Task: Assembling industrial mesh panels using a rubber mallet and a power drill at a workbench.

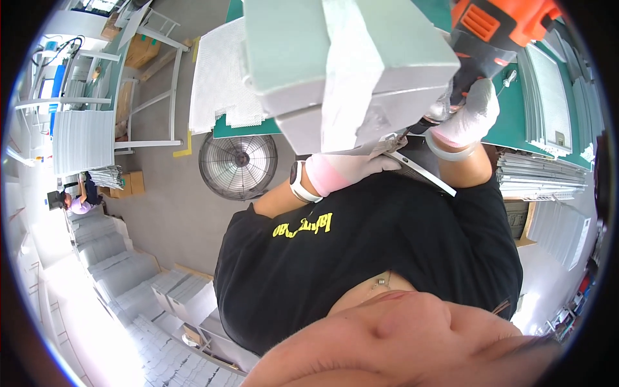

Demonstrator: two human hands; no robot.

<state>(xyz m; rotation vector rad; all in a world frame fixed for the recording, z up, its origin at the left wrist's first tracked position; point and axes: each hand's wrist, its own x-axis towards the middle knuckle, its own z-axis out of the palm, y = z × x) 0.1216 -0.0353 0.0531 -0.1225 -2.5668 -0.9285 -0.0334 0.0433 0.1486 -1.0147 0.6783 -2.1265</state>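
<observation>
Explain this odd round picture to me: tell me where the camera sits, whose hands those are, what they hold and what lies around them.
There is one picture, from a wide fisheye camera worn on a person's head and looking down, so straight edges bend near the rim. The black shirt belongs to the wearer, and both gloved hands are the wearer's own; no robot is involved.

The right hand grips an orange and black power drill. The left hand, with a watch at the wrist, holds the lower edge of a pale grey metal part, which is raised close to the camera. A thin metal strip juts out between the hands.

Below is a green-topped workbench with stacks of grey metal panels at its right. A round fan stands on the floor, and another person works far off at the left.
</observation>
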